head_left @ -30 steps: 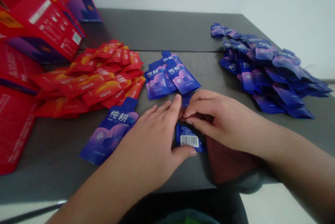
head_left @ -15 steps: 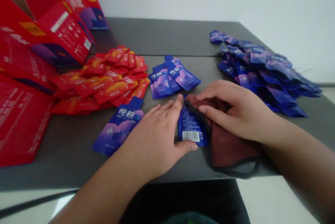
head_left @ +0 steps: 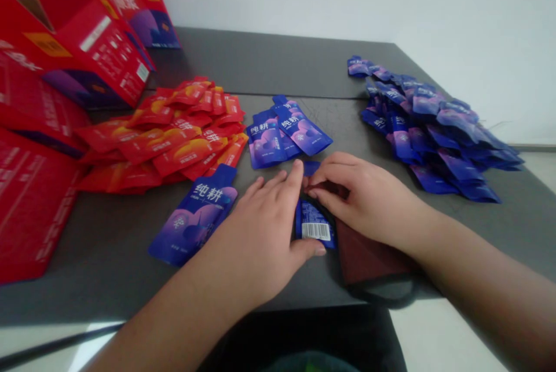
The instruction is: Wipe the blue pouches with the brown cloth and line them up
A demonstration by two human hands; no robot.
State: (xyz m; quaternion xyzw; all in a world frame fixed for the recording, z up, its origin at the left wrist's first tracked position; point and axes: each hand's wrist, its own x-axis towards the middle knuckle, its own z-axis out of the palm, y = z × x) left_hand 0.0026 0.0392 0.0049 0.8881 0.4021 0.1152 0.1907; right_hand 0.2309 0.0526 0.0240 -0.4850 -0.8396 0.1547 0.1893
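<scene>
My left hand [head_left: 260, 227] lies flat on the grey table [head_left: 269, 62], its forefinger and thumb bracketing a blue pouch [head_left: 313, 227] that lies barcode side up. My right hand [head_left: 360, 198] presses a dark red cloth [head_left: 369, 256] onto that pouch, fingers bent and close together over the cloth's top edge. Another blue pouch [head_left: 195, 215] lies face up just left of my left hand.
A small stack of blue pouches [head_left: 282, 128] sits beyond my hands. A heap of red pouches [head_left: 174, 134] spreads to the left, a large heap of blue pouches [head_left: 434, 128] to the right. Red cartons [head_left: 87, 42] stand at the far left.
My right hand has drawn the cloth back over the pouch, covering most of it again; half a second ago more of the barcode side showed. The left hand stays in place.
</scene>
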